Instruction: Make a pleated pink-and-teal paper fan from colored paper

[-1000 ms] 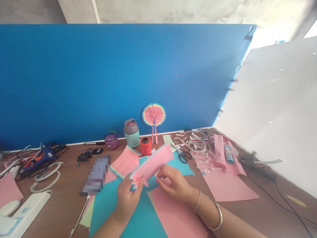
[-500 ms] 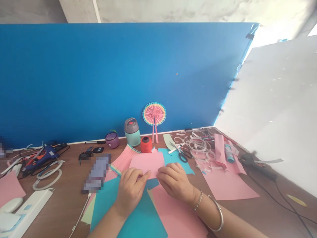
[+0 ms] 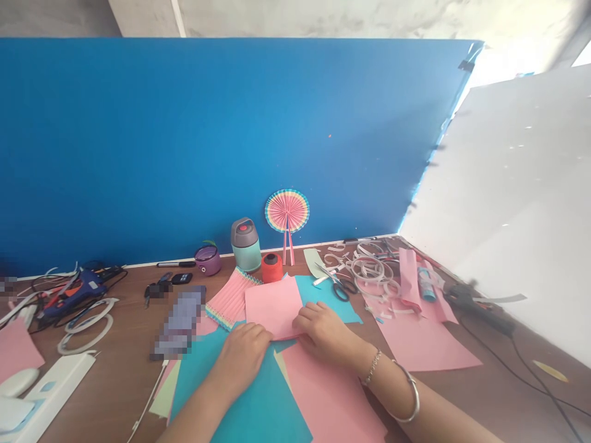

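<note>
A small sheet of pink paper (image 3: 273,304) is held between my two hands above the larger sheets. My left hand (image 3: 247,351) has its fingers closed on the lower left corner. At the lower right edge my right hand (image 3: 323,329) grips the same paper, with a bracelet and bangle on that wrist. Beneath lie a teal sheet (image 3: 249,400) and a bigger pink sheet (image 3: 332,394). Just behind on the left rests a pleated pink paper strip (image 3: 232,296) with coloured edges. Both thumbs are mostly hidden.
A round paper fan (image 3: 287,211) leans on the blue partition (image 3: 184,135). Scissors (image 3: 339,286) lie to the right near paper scraps (image 3: 369,267) and a glue gun (image 3: 480,307). A mint flask (image 3: 246,246), red container (image 3: 272,269) and purple cup (image 3: 207,259) stand behind. A power strip (image 3: 60,400) sits left.
The small pink paper now shows more of its face, its lower edge a little nearer me. My left fingers have curled down over its corner, and the right hand has turned slightly.
</note>
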`<state>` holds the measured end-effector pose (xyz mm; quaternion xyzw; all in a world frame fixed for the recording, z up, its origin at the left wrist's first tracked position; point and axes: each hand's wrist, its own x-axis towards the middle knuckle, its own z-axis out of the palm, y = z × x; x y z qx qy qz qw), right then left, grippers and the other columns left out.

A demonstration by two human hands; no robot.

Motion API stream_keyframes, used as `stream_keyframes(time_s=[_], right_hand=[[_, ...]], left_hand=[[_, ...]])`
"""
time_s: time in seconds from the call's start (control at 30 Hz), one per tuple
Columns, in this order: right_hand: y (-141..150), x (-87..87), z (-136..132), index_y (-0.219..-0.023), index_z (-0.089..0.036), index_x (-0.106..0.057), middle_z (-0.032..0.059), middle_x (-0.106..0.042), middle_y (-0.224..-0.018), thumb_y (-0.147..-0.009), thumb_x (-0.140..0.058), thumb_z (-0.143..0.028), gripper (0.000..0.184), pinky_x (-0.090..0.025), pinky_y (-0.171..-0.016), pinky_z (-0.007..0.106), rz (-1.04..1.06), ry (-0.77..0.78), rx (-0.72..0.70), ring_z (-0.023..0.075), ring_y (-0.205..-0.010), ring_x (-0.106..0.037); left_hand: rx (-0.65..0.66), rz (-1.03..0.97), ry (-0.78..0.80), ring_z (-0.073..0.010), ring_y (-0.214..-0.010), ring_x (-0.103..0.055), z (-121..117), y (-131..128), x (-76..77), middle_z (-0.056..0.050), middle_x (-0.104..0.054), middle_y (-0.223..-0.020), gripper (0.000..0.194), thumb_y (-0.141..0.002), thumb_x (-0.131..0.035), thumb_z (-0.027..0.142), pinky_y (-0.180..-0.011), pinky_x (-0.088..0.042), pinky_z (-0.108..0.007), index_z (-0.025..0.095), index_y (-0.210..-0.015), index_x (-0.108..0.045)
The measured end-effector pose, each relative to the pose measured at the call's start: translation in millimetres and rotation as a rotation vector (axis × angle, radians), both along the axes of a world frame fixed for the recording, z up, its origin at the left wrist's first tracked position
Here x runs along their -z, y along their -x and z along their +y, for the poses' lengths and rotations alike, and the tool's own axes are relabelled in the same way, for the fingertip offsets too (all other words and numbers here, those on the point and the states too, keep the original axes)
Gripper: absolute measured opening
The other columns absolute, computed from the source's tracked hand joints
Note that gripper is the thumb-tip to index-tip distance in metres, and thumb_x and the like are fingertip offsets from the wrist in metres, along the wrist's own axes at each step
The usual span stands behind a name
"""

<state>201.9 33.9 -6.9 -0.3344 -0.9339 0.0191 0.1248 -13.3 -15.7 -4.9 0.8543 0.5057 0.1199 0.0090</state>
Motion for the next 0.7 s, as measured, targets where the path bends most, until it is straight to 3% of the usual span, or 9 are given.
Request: stream_keyframes(time_s=[0.13, 0.27, 0.53, 0.7], right_hand=[[9.9, 4.9, -2.9, -0.080, -0.018, -0.056, 0.0035, -0.057, -0.077, -0.079, -0.046, -0.010, 0.013, -0.020, -0.061, 0.030, -0.005, -0.041, -0.076, 0.0161, -0.073, -0.043], [9.1, 6.5, -1.8, -0.075, -0.017, -0.056, 0.0035, -0.057, -0.077, -0.078, -0.046, -0.008, 0.014, -0.021, -0.061, 0.030, -0.024, -0.006, -0.051, 0.0152, -0.071, -0.043], [-10.2, -11.2, 3.9, -0.068, -0.017, -0.059, 0.0026, -0.060, -0.077, -0.072, -0.048, -0.002, 0.019, -0.031, -0.067, 0.027, 0.037, 0.204, 0.010, 0.0148, -0.075, -0.050], [-16.6, -7.0, 8.9, -0.073, -0.018, -0.063, 0.0033, -0.062, -0.080, -0.075, -0.048, -0.003, 0.021, -0.038, -0.070, 0.026, 0.215, 0.384, 0.008, 0.0159, -0.080, -0.053]], left_hand=[[-0.030, 0.023, 0.068, -0.0186, -0.076, -0.060, -1.6, -5.0, -1.8, -0.003, -0.066, -0.080, 0.026, -0.087, -0.040, 0.007, -0.068, -0.041, -0.031, 0.020, -0.084, -0.062], [-0.066, 0.002, 0.098, -0.0189, -0.078, -0.058, -2.4, -4.9, -5.8, -0.003, -0.064, -0.080, 0.020, -0.086, -0.045, 0.011, -0.065, -0.038, -0.029, 0.020, -0.076, -0.060], [-0.209, -0.106, 0.268, -0.0180, -0.074, -0.056, -4.5, 8.5, -24.7, -0.001, -0.060, -0.072, 0.022, -0.076, -0.043, 0.008, -0.061, -0.034, -0.027, 0.020, -0.061, -0.054], [-0.216, -0.269, 0.357, -0.0187, -0.080, -0.057, -2.1, 16.7, -28.7, 0.000, -0.061, -0.076, 0.021, -0.078, -0.041, 0.013, -0.065, -0.036, -0.027, 0.021, -0.061, -0.052]])
